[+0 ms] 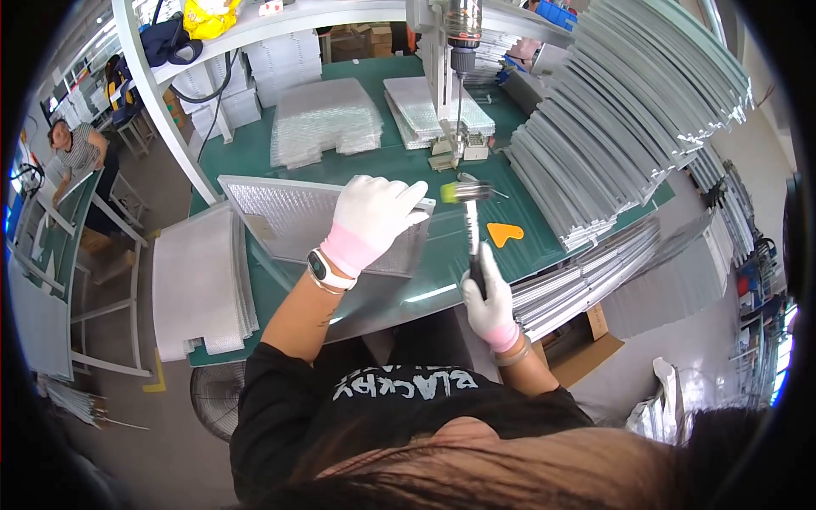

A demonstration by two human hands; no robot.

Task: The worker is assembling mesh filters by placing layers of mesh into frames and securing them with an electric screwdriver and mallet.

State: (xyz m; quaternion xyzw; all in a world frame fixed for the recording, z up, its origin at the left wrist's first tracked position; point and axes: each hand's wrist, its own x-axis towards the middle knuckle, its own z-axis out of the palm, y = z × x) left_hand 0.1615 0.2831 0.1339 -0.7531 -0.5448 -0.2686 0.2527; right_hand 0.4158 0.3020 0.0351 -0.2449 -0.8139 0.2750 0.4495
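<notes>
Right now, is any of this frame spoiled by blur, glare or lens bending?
Head view: the hammer head is motion-blurred in the right hand; a glare streak lies on the green table; straight edges bow toward the dark rim; the left hand on the mesh panel is sharp.

left hand [374,217] flat, right hand [489,297] in closed grip

White knitted cloth gloves with pink cuffs cover the left hand [374,217] and right hand [489,302]. The filter panel [289,217] shows dull silvery metal mesh in a metal frame. The hammer [469,223] has a shiny metal head, and the table [399,161] a smooth green mat with sheen.
</notes>
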